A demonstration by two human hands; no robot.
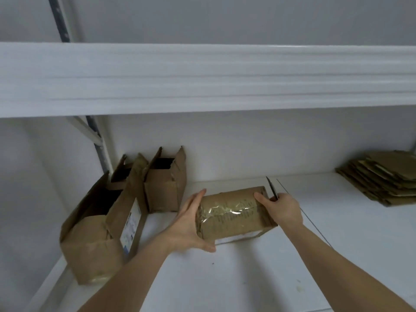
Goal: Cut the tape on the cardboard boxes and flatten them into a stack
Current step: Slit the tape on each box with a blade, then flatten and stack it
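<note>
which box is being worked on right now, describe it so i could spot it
On the white shelf under the thick white beam, look to the middle, between the opened boxes at the left and the flattened stack at the far right. The taped box is held between the left hand and right hand. Alone among the boxes, it is closed, with shiny clear tape.

Soft dim light, wide-angle edge warping

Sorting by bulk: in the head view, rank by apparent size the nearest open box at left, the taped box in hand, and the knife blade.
1. Open box, though nearness inflates it.
2. Taped box.
3. Knife blade.
</note>
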